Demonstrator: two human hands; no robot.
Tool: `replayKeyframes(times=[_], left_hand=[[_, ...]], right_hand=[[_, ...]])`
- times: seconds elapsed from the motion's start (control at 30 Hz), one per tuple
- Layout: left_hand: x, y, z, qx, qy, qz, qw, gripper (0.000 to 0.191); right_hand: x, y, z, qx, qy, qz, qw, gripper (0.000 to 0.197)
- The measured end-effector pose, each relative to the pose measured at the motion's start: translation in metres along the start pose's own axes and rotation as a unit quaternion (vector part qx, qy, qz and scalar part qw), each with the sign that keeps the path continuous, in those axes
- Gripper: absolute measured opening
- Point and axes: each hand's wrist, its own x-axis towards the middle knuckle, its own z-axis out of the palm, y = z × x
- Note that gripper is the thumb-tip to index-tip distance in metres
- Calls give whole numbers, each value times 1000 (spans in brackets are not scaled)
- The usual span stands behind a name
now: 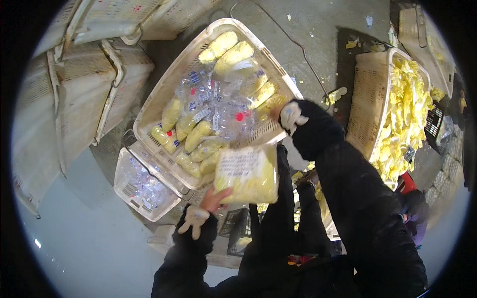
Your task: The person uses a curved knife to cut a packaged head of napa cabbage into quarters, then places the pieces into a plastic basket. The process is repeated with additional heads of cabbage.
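Below the near edge of a large white plastic crate (156, 93), my left hand (214, 199) grips a clear bag of yellow leafy vegetable (257, 182) that carries a white label with writing. At the crate's right side is my right hand (276, 111), beside a bagged yellow cabbage (271, 104); the fingers are blurred, so whether they hold it cannot be told. More bagged yellow cabbages (199, 136) line the near left part of the crate, and others (234, 56) lie at its far end. Flattened clear printed plastic bags (227, 108) cover the middle.
A crate (367, 97) heaped with loose yellow leaves (404, 108) stands at the right. A smaller crate (125, 186) with plastic packaging is at lower left. Stacked crates (82, 67) rise at upper left. A hooked metal rod (303, 48) lies on the floor. Part of another person (415, 212) shows at right.
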Motion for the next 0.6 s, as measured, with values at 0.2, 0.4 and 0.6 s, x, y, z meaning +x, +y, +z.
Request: replayKeyframes(times=[0.2, 0.4, 0.6], left_hand=[[-85, 28, -21, 76, -90, 228, 967, 56], [-164, 110, 35, 278, -205, 217, 913, 78], [-208, 73, 195, -89, -274, 314, 905, 68]], right_hand=[[-152, 29, 12, 190, -263, 148, 934, 43], [-270, -40, -72, 729, -256, -67, 631, 57], [-408, -28, -154, 792, -16, -190, 580, 60]])
